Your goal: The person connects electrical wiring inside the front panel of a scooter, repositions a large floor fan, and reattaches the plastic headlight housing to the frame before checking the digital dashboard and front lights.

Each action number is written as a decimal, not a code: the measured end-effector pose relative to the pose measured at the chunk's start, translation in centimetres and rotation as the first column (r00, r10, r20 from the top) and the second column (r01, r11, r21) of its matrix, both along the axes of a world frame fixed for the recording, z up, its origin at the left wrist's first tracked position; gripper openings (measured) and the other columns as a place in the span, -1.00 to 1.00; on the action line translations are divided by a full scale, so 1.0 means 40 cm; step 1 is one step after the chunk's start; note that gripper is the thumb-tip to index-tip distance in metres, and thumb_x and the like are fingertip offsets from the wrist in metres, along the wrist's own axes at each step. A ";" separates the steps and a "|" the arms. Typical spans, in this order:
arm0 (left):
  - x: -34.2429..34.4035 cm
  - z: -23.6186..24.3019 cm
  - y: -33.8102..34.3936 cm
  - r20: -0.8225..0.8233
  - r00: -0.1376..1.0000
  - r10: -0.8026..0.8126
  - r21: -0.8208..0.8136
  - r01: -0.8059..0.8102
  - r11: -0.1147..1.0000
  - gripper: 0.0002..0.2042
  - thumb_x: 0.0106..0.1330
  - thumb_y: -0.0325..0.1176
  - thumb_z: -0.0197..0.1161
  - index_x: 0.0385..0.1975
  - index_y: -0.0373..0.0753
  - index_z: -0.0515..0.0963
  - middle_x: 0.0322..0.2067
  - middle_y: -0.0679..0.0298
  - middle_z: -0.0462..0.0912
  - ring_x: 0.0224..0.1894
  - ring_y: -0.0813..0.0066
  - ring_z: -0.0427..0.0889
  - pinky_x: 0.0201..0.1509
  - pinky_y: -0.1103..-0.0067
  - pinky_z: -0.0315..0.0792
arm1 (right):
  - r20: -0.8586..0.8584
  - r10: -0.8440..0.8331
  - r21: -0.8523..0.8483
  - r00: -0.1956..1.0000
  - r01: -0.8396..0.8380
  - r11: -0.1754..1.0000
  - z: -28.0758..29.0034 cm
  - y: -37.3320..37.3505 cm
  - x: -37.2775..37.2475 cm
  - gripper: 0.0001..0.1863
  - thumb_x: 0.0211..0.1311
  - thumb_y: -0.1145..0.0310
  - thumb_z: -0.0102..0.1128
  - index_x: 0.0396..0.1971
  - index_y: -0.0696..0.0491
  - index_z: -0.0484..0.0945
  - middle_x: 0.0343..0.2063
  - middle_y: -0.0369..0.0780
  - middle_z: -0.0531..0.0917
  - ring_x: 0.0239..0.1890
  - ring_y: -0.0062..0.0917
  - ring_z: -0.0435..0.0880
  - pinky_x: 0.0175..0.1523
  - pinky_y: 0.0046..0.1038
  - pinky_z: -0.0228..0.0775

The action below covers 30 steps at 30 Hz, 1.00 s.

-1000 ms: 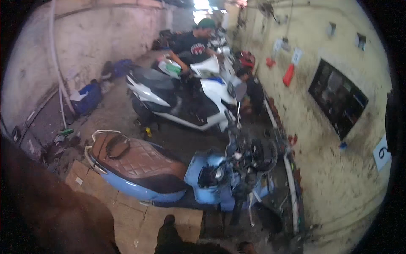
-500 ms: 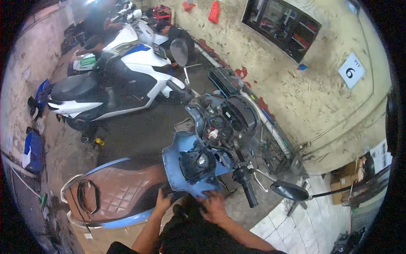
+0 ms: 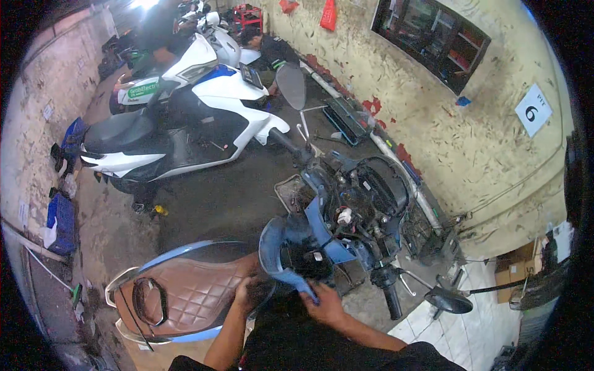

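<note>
A blue plastic scooter panel with a dark inner part stands tilted in front of me, at the rear of the dismantled scooter handlebar. My right hand is closed on the panel's near edge, fingers wrapped round its lower right corner. My left hand is by the panel's lower left side, next to the front of the brown quilted seat. Its fingers are partly hidden, so whether it grips the panel does not show. Wires and connectors lie exposed around the handlebar.
A white scooter stands across the bay, with people working beyond it. The handlebar's right grip and a mirror jut out near my right arm. A stained wall runs along the right. A dark strap loop lies on the seat.
The blue panel has tilted and turned, showing its edge more. My right hand has come up round its corner. The whole scene has shifted slightly right in view.
</note>
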<state>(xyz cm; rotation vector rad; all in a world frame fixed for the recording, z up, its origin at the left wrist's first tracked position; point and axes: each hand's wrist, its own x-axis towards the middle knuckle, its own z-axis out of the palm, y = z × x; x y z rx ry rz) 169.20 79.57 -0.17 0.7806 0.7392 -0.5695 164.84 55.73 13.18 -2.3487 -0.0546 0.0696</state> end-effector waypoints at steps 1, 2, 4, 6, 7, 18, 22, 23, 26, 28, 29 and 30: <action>-0.008 -0.049 0.025 -0.001 1.000 0.005 0.003 -0.005 1.000 -0.60 0.16 -0.14 0.09 -0.07 -0.25 0.45 -0.10 0.11 0.51 -0.08 0.17 0.48 -0.06 0.32 0.40 | -0.133 -0.062 0.064 0.989 0.071 0.995 0.047 -0.002 0.012 -0.53 0.17 0.16 0.16 -0.05 0.21 0.49 -0.16 0.02 0.59 -0.07 -0.15 0.57 0.03 -0.31 0.40; -0.015 -0.143 0.052 -0.046 0.999 0.011 -0.161 -0.019 0.987 -0.50 0.19 -0.01 0.06 0.05 -0.19 0.37 0.02 0.13 0.42 0.01 0.15 0.42 -0.01 0.24 0.37 | -0.130 -0.062 0.061 0.990 0.070 0.996 0.101 -0.007 0.027 -0.53 0.17 0.16 0.16 -0.05 0.21 0.49 -0.16 0.02 0.59 -0.07 -0.15 0.57 0.03 -0.31 0.40; 0.005 -0.177 0.056 -0.088 0.996 -0.011 -0.333 -0.020 0.943 -0.41 0.22 0.12 0.03 0.16 -0.13 0.30 0.14 0.14 0.33 0.09 0.13 0.36 0.04 0.17 0.33 | -0.346 -0.120 0.283 0.930 0.226 0.932 0.157 -0.041 0.044 -0.51 0.13 0.15 0.24 -0.08 0.23 0.53 -0.13 0.01 0.61 -0.05 -0.28 0.59 0.07 -0.40 0.36; 0.041 -0.149 0.029 0.151 0.965 -0.214 -0.184 0.240 0.953 -0.26 0.19 0.28 -0.01 0.29 -0.02 0.12 0.25 0.22 0.18 0.21 0.16 0.24 0.13 0.08 0.23 | -0.343 -0.183 0.332 0.921 0.301 0.894 0.139 -0.083 0.013 -0.52 0.10 0.18 0.28 -0.09 0.23 0.54 -0.16 -0.03 0.63 -0.06 -0.35 0.59 0.06 -0.41 0.35; 0.060 -0.089 0.000 0.154 0.961 -0.230 -0.202 0.258 0.945 -0.26 0.19 0.28 -0.01 0.29 -0.02 0.12 0.25 0.22 0.18 0.21 0.16 0.24 0.13 0.08 0.23 | -0.353 -0.231 0.392 0.907 0.367 0.843 0.135 -0.098 -0.002 -0.53 0.07 0.21 0.32 -0.10 0.23 0.55 -0.19 -0.07 0.65 -0.08 -0.42 0.59 0.06 -0.43 0.35; 0.317 0.264 -0.029 0.580 0.813 -0.047 0.104 -0.017 0.994 -0.27 0.22 -0.09 0.25 0.30 -0.17 0.02 0.00 0.12 0.40 -0.06 0.28 0.46 -0.34 0.44 0.47 | -0.177 -0.655 0.521 0.734 0.635 0.571 0.165 -0.022 -0.054 -0.62 0.19 0.32 0.19 -0.09 0.28 0.53 -0.26 -0.13 0.63 -0.19 -0.48 0.56 -0.05 -0.47 0.38; 0.378 0.369 -0.074 0.612 0.778 -0.143 0.297 -0.058 0.953 -0.45 0.16 -0.32 0.34 0.09 -0.24 0.21 -0.13 0.19 0.43 -0.28 0.44 0.49 -0.49 0.54 0.42 | -0.054 -0.778 0.569 0.626 0.659 0.491 0.155 -0.011 -0.063 -0.55 0.25 0.24 0.10 -0.04 0.33 0.45 -0.17 -0.07 0.60 -0.14 -0.42 0.55 0.02 -0.45 0.34; 0.398 0.390 -0.085 0.612 0.775 -0.156 0.297 -0.042 0.954 -0.45 0.16 -0.32 0.34 0.09 -0.24 0.21 -0.13 0.19 0.43 -0.28 0.44 0.49 -0.49 0.54 0.42 | 0.017 -0.790 0.601 0.613 0.625 0.498 0.175 -0.009 -0.061 -0.51 0.24 0.22 0.10 -0.01 0.33 0.42 -0.14 -0.06 0.59 -0.12 -0.40 0.54 0.04 -0.45 0.33; 0.433 0.408 -0.122 0.658 0.714 -0.239 0.296 0.046 0.954 -0.48 0.17 -0.30 0.33 0.07 -0.27 0.24 -0.12 0.17 0.44 -0.18 0.39 0.48 -0.43 0.53 0.45 | 0.119 -0.717 0.458 0.687 0.603 0.653 0.184 -0.012 -0.056 -0.37 0.07 0.20 0.30 0.04 0.33 0.38 -0.13 -0.02 0.57 -0.11 -0.36 0.55 0.02 -0.39 0.37; 0.443 0.387 -0.139 0.627 0.778 0.020 -0.023 -0.008 1.000 -0.38 0.21 0.03 0.15 0.14 -0.26 0.23 -0.10 0.13 0.47 -0.19 0.33 0.53 -0.29 0.48 0.50 | -0.052 -0.631 0.268 0.774 0.619 0.738 0.284 0.030 -0.031 -0.23 -0.17 0.18 0.49 0.04 0.27 0.39 -0.20 -0.01 0.62 -0.16 -0.38 0.61 -0.02 -0.33 0.43; 0.445 0.362 -0.145 0.576 0.805 0.144 -0.181 -0.046 0.982 -0.30 0.24 0.20 0.05 0.18 -0.26 0.23 -0.10 0.11 0.49 -0.19 0.31 0.56 -0.22 0.46 0.52 | -0.046 -0.642 0.277 0.765 0.627 0.728 0.277 0.042 -0.022 -0.23 -0.17 0.18 0.49 0.04 0.27 0.39 -0.20 -0.01 0.62 -0.16 -0.38 0.61 -0.02 -0.33 0.43; 0.450 0.275 -0.125 0.616 0.783 0.085 -0.161 0.019 0.987 -0.21 0.21 0.37 -0.16 0.16 -0.25 0.26 0.00 0.10 0.45 -0.06 0.20 0.51 0.04 0.30 0.43 | -0.019 -0.529 0.216 0.848 0.520 0.826 0.275 0.053 -0.018 -0.24 -0.18 0.16 0.50 0.03 0.26 0.41 -0.22 -0.03 0.63 -0.18 -0.37 0.63 -0.04 -0.33 0.43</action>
